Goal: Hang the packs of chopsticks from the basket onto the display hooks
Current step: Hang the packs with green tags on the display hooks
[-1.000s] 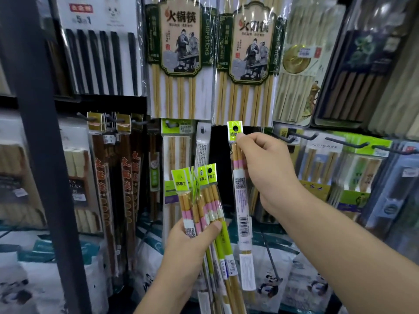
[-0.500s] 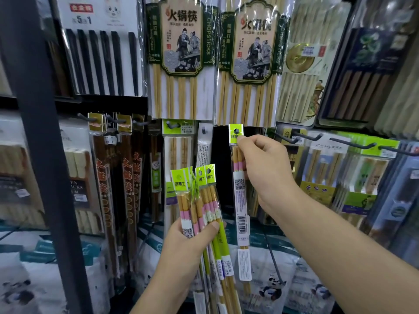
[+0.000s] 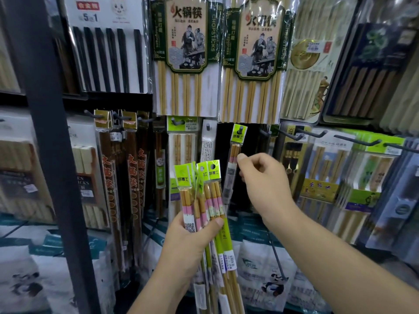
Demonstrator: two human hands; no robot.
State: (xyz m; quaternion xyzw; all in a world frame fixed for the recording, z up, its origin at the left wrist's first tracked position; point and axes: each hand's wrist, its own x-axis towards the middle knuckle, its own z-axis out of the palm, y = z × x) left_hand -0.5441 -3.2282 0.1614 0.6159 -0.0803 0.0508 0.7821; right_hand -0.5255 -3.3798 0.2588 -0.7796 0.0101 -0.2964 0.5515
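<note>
Green-headed packs [image 3: 182,177], bamboo chopsticks [image 3: 187,198] inside.

Views: one, head-worn and wide-angle.
Position: at the person's head, before a shop display wall.
Facing: forward and slightly down, onto the display hooks [image 3: 313,133] and hanging packs of chopsticks [image 3: 186,64].
Nearness: close; both forearms enter from the bottom edge, with the left hand [image 3: 190,236] and right hand [image 3: 265,180] mid-frame.
Distortion: the dark upright post [image 3: 45,132] leans at the left edge.
</note>
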